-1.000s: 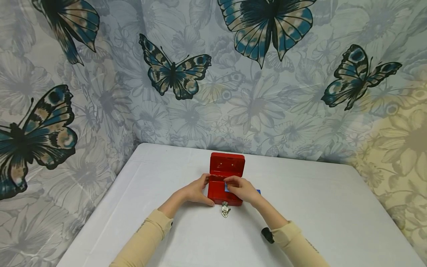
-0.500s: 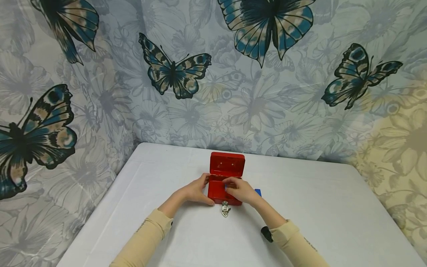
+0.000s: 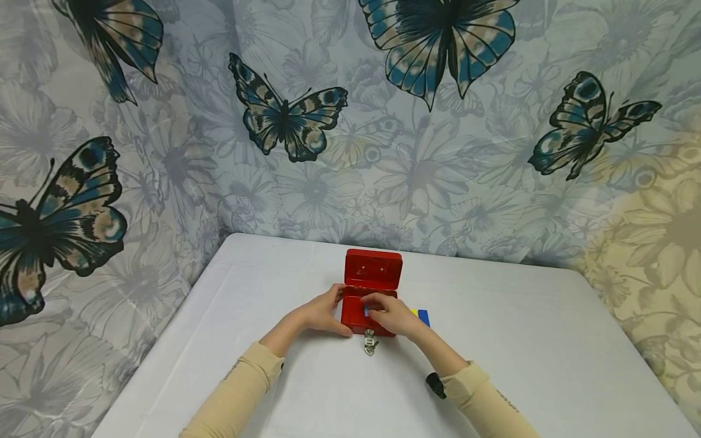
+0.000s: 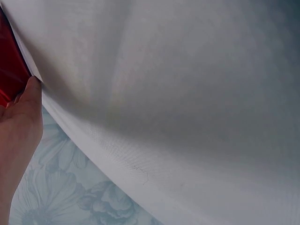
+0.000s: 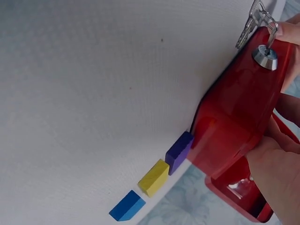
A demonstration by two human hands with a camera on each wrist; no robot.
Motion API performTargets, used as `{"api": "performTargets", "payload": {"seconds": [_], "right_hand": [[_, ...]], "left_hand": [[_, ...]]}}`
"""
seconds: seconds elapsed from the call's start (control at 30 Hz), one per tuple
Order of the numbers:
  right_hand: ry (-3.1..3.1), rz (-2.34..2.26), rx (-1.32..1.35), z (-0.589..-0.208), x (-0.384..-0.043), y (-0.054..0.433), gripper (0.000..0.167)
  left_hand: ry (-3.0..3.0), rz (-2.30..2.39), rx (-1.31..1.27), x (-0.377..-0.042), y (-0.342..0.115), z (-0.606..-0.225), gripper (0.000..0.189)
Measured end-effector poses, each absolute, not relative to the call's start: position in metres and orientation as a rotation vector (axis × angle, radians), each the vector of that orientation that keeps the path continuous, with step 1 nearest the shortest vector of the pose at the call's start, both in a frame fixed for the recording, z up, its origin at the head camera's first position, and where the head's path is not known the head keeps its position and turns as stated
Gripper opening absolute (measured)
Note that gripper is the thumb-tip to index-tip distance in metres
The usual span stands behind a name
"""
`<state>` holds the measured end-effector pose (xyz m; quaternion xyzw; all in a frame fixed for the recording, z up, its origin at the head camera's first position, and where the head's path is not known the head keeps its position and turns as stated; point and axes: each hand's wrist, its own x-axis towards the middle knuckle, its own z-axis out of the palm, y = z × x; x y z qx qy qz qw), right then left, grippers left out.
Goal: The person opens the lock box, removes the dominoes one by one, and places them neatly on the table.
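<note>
Left sleeve (image 3: 235, 389): beige, in front of the box (image 3: 353, 316) and off to its left
Left hand (image 3: 320, 312): grips the left side of the box, thumb at the front corner, fingers round toward the back
Box: red and open, on a white table (image 3: 339, 401); it has stayed put over the last second, so the left hand seems to be steadying it
Blue piece (image 3: 366, 311): a small patch at the fingertips of the right hand (image 3: 391, 313), over or inside the box; mostly hidden, so I cannot tell its shape or whether it touches the box floor
Keys (image 3: 370, 347): hang from the lock (image 5: 265, 57) on the front of the box
Lid (image 3: 373, 269): red, standing raised at the back of the box
Right hand: reaches over the box from its right, fingers bent, and seems to pinch the blue piece; both have just slid a little farther left, and some of the yellow block (image 5: 154, 177) now shows past the hand; my judgement is that the piece is not yet let go and the work in the box is unfinished
Purple block (image 5: 179, 153): close by the right side of the box; touching or not, I cannot tell
Yellow block: beyond the purple one, farther right of the box
Blue block (image 5: 127, 206): farthest right of the box of these three
Right sleeve (image 3: 487, 395): beige, in front of the box and well to its right
</note>
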<state>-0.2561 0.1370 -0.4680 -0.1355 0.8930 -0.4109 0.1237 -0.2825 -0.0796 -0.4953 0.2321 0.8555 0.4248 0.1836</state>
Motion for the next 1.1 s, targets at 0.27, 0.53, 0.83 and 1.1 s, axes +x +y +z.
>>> {"api": "performTargets", "payload": {"seconds": [0.27, 0.53, 0.83, 1.1], "right_hand": [[2.686, -1.183, -0.436, -0.4691, -0.2591, 0.1386, 0.029], [2.687, -1.165, -0.367, -0.4667, -0.2598, 0.1384, 0.031], [2.697, -1.152, -0.36, -0.47, -0.2617, 0.1365, 0.032], [2.695, -1.15, -0.352, -0.4704, -0.2604, 0.1328, 0.034]], "left_hand": [[2.414, 1.201, 0.661, -0.2823, -0.0795, -0.4951, 0.098], [2.409, 1.208, 0.651, -0.2821, -0.0799, -0.4936, 0.098], [2.391, 1.217, 0.655, -0.283, -0.08, -0.4952, 0.098], [2.393, 1.212, 0.667, -0.2834, -0.0802, -0.4954, 0.097]]}}
